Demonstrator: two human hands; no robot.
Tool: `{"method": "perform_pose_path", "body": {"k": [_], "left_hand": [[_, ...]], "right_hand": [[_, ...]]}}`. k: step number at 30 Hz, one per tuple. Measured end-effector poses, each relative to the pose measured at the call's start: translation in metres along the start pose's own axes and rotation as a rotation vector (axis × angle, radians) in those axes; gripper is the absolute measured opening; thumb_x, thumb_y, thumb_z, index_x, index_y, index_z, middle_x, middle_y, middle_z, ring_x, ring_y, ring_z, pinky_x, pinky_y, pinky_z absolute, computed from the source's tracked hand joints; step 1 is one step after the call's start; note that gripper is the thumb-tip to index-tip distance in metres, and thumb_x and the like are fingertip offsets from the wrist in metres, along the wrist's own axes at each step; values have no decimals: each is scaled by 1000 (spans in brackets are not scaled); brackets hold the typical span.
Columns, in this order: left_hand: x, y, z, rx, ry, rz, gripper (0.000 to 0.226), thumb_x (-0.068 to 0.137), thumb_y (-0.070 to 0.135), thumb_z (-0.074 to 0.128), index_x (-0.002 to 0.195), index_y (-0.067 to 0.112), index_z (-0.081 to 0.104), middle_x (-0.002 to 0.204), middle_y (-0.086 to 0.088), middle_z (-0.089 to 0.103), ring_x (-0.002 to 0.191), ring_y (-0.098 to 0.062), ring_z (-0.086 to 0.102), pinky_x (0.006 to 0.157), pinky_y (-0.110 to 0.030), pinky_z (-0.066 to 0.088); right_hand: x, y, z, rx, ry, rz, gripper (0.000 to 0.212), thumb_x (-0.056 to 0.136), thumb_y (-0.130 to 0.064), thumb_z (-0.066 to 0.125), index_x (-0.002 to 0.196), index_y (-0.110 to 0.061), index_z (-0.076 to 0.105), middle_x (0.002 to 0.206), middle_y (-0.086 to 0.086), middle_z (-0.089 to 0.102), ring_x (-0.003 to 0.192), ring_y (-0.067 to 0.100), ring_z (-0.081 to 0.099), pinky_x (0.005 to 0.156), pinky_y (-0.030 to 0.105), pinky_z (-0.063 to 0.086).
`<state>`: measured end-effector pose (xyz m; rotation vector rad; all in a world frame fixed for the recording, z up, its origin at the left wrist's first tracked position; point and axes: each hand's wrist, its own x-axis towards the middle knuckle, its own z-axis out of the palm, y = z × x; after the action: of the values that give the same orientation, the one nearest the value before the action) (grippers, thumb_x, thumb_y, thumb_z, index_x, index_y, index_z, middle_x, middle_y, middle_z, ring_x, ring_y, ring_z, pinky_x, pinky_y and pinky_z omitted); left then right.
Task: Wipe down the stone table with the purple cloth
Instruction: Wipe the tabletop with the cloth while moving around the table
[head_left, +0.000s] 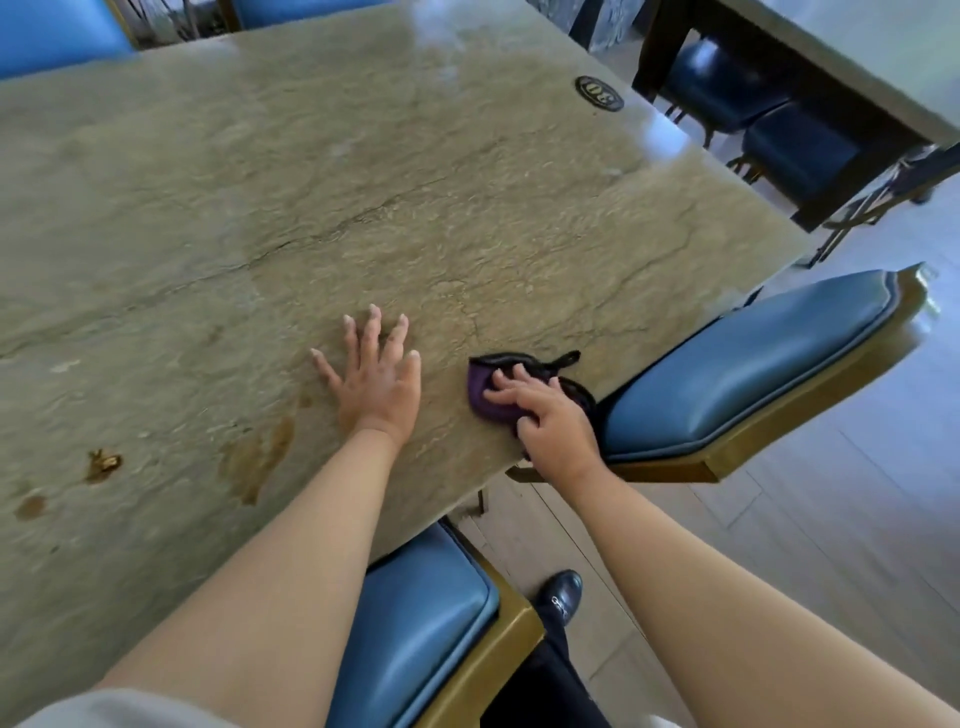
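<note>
A large beige stone table (311, 182) fills most of the head view. The purple cloth (485, 397), edged in black, lies bunched near the table's right front corner. My right hand (550, 421) presses down on it with the fingers curled over the fabric. My left hand (376, 371) rests flat on the stone just left of the cloth, fingers spread, holding nothing. Brown stains (257, 457) mark the stone near the front edge, with smaller ones (104, 464) further left.
Blue cushioned chairs with gold frames stand at the table's right side (753, 364) and front (415, 623). A dark oval number plate (599, 93) sits on the far right of the table. A second table (857, 62) with dark blue stools stands at the upper right. My shoe (563, 592) is on the floor.
</note>
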<state>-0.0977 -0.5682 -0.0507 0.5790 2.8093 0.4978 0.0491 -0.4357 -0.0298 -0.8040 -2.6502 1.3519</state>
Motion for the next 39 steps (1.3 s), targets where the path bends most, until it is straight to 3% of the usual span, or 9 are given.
{"method": "perform_pose_path", "body": {"k": [2, 4, 6, 9, 12, 23, 26, 32, 39], "left_hand": [[-5, -5, -8, -185, -40, 28, 49, 102, 33, 20, 151, 32, 27, 163, 10, 2, 149, -11, -11, 116, -51, -17], [-16, -15, -18, -321, -80, 14, 48, 103, 33, 21, 151, 29, 28, 162, 12, 0, 148, -10, -10, 120, -45, -11], [-30, -28, -25, -298, -89, -28, 50, 103, 37, 22, 153, 27, 22, 162, 13, -6, 148, -11, -12, 121, -41, -8], [-40, -44, -28, -141, -139, -52, 58, 104, 38, 18, 155, 19, 1, 160, 5, -21, 145, -9, -24, 118, -35, -17], [-39, -51, -19, 71, -184, -18, 61, 103, 40, 12, 151, 16, -18, 154, 0, -34, 140, -12, -34, 116, -36, -21], [-37, -53, -17, 101, -151, -14, 57, 104, 30, 14, 151, 17, -16, 157, -1, -28, 144, -14, -27, 118, -35, -17], [-38, -50, -17, 64, -156, -31, 57, 103, 35, 12, 150, 19, -18, 156, 1, -30, 143, -11, -28, 117, -33, -19], [-38, -49, -18, 105, -180, -32, 60, 102, 40, 11, 150, 18, -19, 156, 0, -32, 143, -14, -29, 117, -36, -18], [-45, -32, -20, 108, -78, -88, 66, 101, 48, 18, 155, 17, -2, 160, 2, -24, 146, -16, -22, 119, -41, -15]], "right_hand": [[-16, -1, 0, 137, -37, 71, 50, 77, 8, 43, 83, -30, 75, 116, -6, 69, 126, 7, 51, 116, 25, 25], [-20, -6, -6, 220, -30, 187, 45, 77, 5, 41, 72, -26, 74, 87, -2, 73, 85, 15, 67, 78, 25, 52], [-10, -13, -11, 278, 83, 241, 43, 82, 2, 40, 81, -25, 73, 79, -2, 69, 65, 14, 59, 57, 21, 45], [25, -20, -4, 201, 165, 227, 49, 87, -4, 40, 118, -32, 63, 127, 1, 60, 110, 20, 57, 93, 36, 48], [62, -31, 21, -140, -58, 38, 61, 88, -1, 40, 145, -23, 39, 159, -3, 21, 148, 15, 8, 119, 41, -4], [13, -32, 25, 89, -547, -213, 54, 72, 15, 43, 96, -20, 76, 129, -12, 61, 133, -12, 31, 117, 19, 1], [5, -10, 2, 96, -445, -156, 56, 72, 16, 43, 90, -25, 76, 125, -15, 62, 130, -14, 34, 121, 27, 5], [37, -26, 14, -95, -252, -129, 64, 80, 7, 40, 129, -29, 58, 150, -13, 37, 145, 1, 12, 118, 28, -10], [-27, -14, 4, 102, -413, -61, 52, 79, 14, 43, 95, -21, 77, 129, -19, 57, 115, -32, 27, 107, 1, -2]]}}
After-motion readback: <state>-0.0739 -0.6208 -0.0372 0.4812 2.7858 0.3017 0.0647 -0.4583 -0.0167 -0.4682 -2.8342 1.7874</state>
